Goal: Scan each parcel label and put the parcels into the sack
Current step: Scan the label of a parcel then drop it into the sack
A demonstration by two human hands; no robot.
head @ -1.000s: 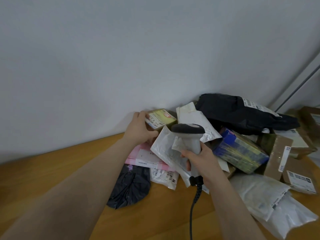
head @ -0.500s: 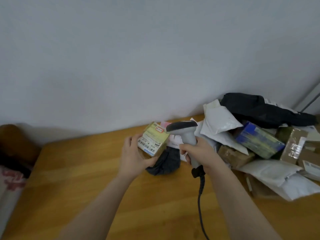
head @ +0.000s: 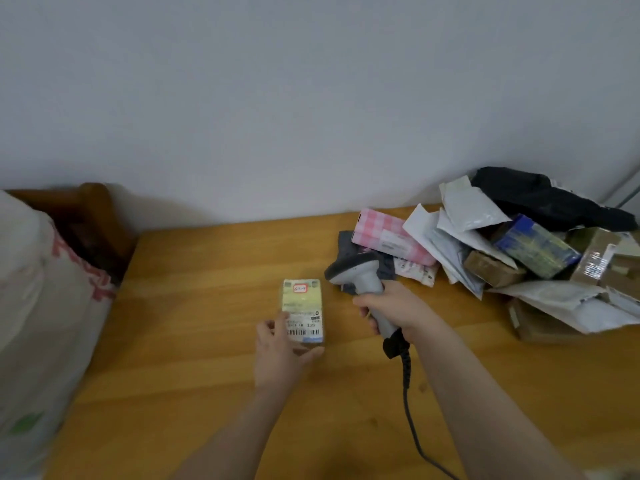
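Note:
A small yellow-green boxed parcel (head: pixel 302 308) with a barcode label facing up is in the middle of the wooden table (head: pixel 194 306). My left hand (head: pixel 282 351) holds its near end, thumb on the left side and fingers curled under the right. My right hand (head: pixel 394 311) grips the handle of a grey barcode scanner (head: pixel 356 277), whose head is just right of the parcel; its black cable runs down toward me. A white woven sack (head: pixel 38 323) with red print fills the left edge.
A heap of parcels lies at the table's back right: a pink checked package (head: pixel 388 237), white mailers (head: pixel 467 216), a black bag (head: pixel 540 195), a blue box (head: pixel 533 247) and brown cartons (head: pixel 595 261). A wooden chair back (head: pixel 90 216) stands behind the sack.
My left hand has carried the small yellow-green parcel out of the heap to the middle of the table, label up. The scanner came along to its right. My view swung left and the sack came into sight.

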